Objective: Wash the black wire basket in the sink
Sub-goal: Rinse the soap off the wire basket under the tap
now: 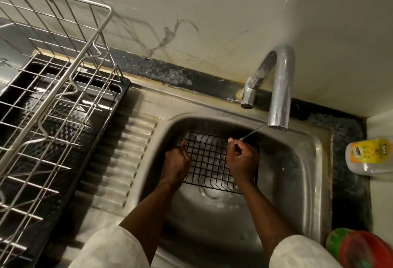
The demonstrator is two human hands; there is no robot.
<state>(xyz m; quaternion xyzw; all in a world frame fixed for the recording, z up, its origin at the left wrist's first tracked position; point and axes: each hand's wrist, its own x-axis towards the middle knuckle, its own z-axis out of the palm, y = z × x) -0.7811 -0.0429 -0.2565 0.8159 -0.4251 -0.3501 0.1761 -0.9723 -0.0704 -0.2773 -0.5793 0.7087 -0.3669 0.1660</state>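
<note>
Head view, looking down into a steel sink [308, 161]: the black wire basket [208, 161] sits in the basin, tilted up off the bottom between the person's two hands. The left hand [177, 161] has its fingers wrapped round the basket's left rim. The right hand [241, 159] is curled at the basket's right side; I cannot tell whether it actually grasps a wire. A thin stream of water [253, 132] slants from the faucet [280, 89] onto the right fingertips. To the left, a steel dish rack [63, 76] stands on a black tray [119, 106] beside the ridged drainboard [119, 161]. A yellow-labelled bottle [370, 157] lies on the counter at right.
</note>
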